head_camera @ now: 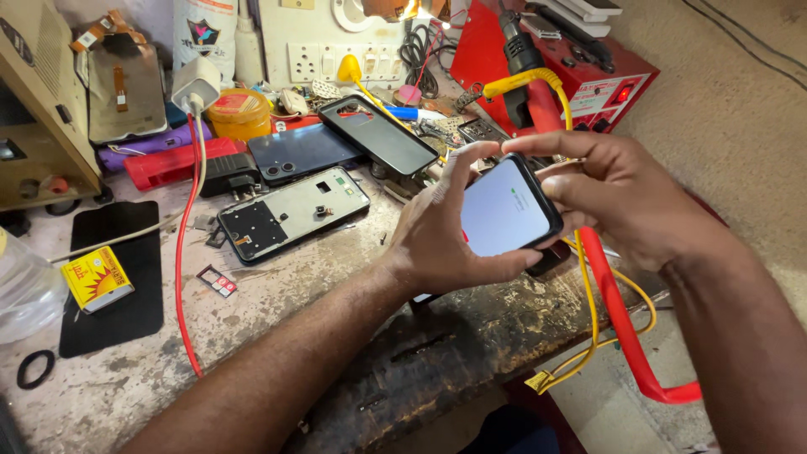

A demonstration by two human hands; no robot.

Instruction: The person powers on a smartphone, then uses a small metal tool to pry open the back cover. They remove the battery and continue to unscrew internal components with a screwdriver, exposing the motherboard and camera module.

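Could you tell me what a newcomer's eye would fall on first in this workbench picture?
First, the lit smartphone at centre, gripped between the left hand and the right hand above the bench edge. Next, the opened phone frame lying flat to its left on the worn bench, with a red cable running past it. At the back right stands a red equipment box.

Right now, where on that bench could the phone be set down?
Both hands, left hand and right hand, hold the lit phone. Bare bench shows in front of the opened phone frame, between the red cable and the left forearm. The back, around the yellow tin and black case, is crowded.
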